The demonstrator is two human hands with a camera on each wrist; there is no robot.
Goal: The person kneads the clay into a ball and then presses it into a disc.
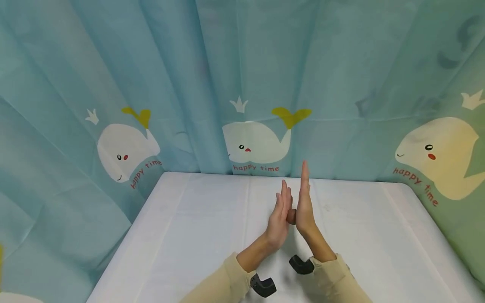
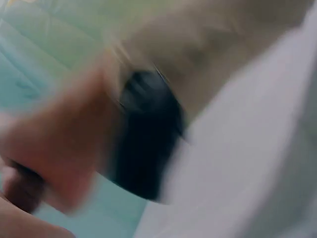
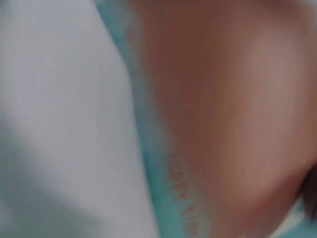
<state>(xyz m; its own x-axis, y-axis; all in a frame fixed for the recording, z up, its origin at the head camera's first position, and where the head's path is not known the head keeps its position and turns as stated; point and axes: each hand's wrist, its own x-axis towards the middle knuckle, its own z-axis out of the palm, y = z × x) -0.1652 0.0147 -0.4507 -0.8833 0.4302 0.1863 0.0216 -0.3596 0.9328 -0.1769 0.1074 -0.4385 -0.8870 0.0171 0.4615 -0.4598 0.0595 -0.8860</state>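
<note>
A small round brown ball (image 1: 291, 216) sits between two upright palms above the white table. My left hand (image 1: 278, 221) touches it from the left, fingers straight and pointing away. On its other side my right hand (image 1: 305, 208) presses flat against it, also with straight fingers. The left wrist view shows the dark brown ball (image 2: 25, 191) at the lower left, between blurred skin of both hands. In the right wrist view, a blurred hand fills the right half, and part of the ball (image 3: 311, 196) appears at the edge. The ball's material is unclear.
The white-covered table (image 1: 204, 227) reaches back to a blue-green curtain (image 1: 257, 63) printed with whales. Black wrist-worn devices sit below the cuffs, one (image 1: 263, 286) under the left sleeve and another (image 1: 301, 264) by the right.
</note>
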